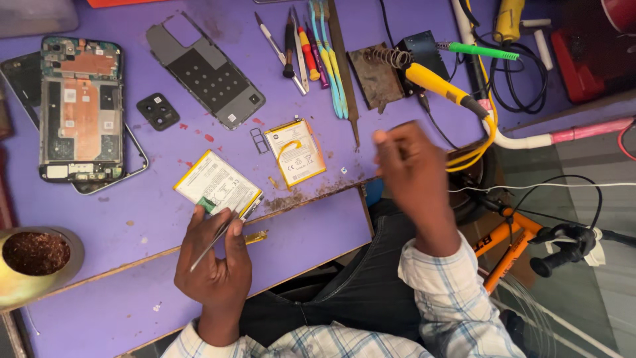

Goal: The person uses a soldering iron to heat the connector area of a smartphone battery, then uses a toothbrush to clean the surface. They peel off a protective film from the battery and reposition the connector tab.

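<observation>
- Our left hand (215, 262) pinches a pair of metal tweezers (215, 242) between thumb and fingers; tips point up at the near edge of a white, yellow-edged phone battery (217, 185).
- That battery lies flat on the purple bench (132, 212), tilted, just beyond our left fingertips; tweezer tips look to be at its near right corner, contact not clear.
- A small gold-coloured strip (255, 237) lies on the bench just right of the left hand.
- Our right hand (414, 169) is raised over the bench's right edge, blurred; fingers curled in, but we cannot tell whether they grip anything.
- Second battery (296, 151), same kind, lies farther away and right of the first, between the two hands.
- A SIM tray (259, 140) lies just left of that second battery.
- Far left: opened phone (81, 109) with board exposed. Right of it a black camera bezel (158, 111), then a grey back cover (207, 69).
- Far centre: row of screwdrivers and picks (311, 53), side by side.
- Far right: yellow-handled soldering iron (440, 84) resting in its coil stand (391, 59), just beyond the right hand.
- Near left: yellow bowl (36, 258) holding brown material.
</observation>
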